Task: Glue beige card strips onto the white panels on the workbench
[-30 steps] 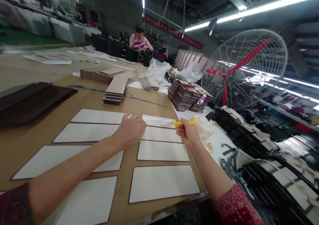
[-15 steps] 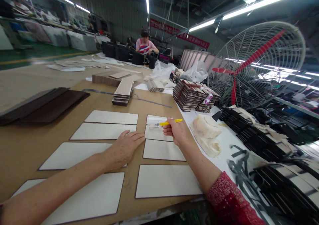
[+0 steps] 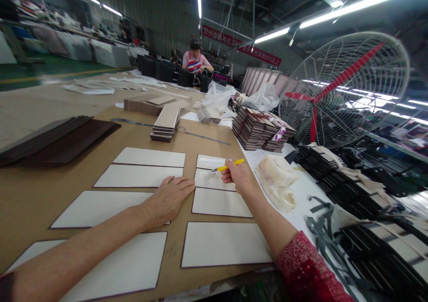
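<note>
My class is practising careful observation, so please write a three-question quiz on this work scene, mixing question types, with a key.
1. Multiple choice: What does the right hand hold?
A) scissors
B) a yellow-handled brush
C) a ruler

2. True or false: The fan has red blades.

3. Fill in the blank: The column of white panels nearer the right hand has ____ panels.

Key: 1. B. 2. True. 3. Four.
</note>
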`<state>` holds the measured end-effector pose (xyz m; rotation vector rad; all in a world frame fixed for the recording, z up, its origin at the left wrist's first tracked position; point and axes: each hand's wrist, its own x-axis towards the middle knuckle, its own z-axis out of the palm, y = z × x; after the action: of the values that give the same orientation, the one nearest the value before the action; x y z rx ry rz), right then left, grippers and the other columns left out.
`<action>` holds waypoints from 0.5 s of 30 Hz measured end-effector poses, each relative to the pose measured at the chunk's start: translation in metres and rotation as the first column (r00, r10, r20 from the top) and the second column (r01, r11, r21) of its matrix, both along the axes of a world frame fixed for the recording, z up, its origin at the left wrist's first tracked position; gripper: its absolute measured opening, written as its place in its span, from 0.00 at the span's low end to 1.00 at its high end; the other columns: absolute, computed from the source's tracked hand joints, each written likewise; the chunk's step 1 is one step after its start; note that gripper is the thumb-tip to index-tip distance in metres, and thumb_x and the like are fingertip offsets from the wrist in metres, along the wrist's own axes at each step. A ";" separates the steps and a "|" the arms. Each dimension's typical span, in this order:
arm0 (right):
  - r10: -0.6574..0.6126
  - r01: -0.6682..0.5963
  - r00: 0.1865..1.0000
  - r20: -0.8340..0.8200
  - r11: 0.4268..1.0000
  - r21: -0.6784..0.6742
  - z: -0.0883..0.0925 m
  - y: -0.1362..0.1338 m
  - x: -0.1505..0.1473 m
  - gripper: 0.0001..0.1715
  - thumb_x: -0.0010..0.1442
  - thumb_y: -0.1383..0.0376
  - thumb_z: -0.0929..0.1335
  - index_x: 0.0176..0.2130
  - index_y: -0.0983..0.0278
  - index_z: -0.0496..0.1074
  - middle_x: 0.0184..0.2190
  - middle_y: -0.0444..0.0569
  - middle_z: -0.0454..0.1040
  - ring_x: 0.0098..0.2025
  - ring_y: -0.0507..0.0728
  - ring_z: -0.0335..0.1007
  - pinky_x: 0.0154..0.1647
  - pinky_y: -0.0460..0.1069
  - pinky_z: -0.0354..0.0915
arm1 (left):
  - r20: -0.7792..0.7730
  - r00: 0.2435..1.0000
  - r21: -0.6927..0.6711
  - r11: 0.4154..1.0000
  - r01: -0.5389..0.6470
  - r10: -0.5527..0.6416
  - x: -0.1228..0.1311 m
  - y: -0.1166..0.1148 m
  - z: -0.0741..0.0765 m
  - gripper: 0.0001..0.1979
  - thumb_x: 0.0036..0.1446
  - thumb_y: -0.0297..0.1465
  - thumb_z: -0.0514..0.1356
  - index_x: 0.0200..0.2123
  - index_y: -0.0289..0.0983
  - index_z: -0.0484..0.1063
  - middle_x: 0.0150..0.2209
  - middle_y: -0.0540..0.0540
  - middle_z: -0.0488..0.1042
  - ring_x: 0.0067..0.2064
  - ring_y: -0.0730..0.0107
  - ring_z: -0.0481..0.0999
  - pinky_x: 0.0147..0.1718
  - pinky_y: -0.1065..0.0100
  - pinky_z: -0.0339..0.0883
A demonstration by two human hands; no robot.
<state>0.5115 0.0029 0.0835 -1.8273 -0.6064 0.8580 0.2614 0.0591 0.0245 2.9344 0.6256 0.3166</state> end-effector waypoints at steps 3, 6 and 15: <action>-0.017 0.018 0.999 0.048 0.999 -0.026 0.002 -0.011 0.017 0.17 0.71 0.55 0.68 0.41 0.67 0.73 0.30 0.43 0.74 0.25 0.49 0.70 0.26 0.45 0.70 | 0.007 1.000 0.005 1.000 0.002 -0.002 -0.001 0.000 -0.002 0.35 0.52 0.20 0.53 0.64 0.42 0.66 0.65 0.43 0.68 0.65 0.55 0.65 0.63 0.50 0.54; -0.053 0.057 0.995 0.090 0.997 -0.049 0.004 -0.026 0.036 0.16 0.71 0.55 0.68 0.43 0.67 0.73 0.33 0.44 0.74 0.27 0.49 0.71 0.27 0.46 0.71 | 0.016 1.000 0.008 1.000 0.009 -0.009 -0.002 0.001 -0.007 0.34 0.54 0.19 0.52 0.64 0.41 0.66 0.65 0.44 0.68 0.65 0.56 0.65 0.63 0.50 0.53; -0.160 0.172 0.972 0.170 0.984 -0.055 0.009 -0.069 0.083 0.16 0.70 0.56 0.68 0.44 0.67 0.73 0.35 0.45 0.75 0.29 0.50 0.72 0.29 0.47 0.72 | 0.050 0.998 0.021 0.999 0.039 -0.040 -0.004 0.005 -0.015 0.35 0.54 0.18 0.50 0.64 0.44 0.66 0.65 0.47 0.68 0.64 0.57 0.66 0.63 0.50 0.52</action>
<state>0.5949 -0.0661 0.0924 -1.9955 -0.5234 0.6269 0.2569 0.0639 0.0093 2.9432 0.5606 0.3928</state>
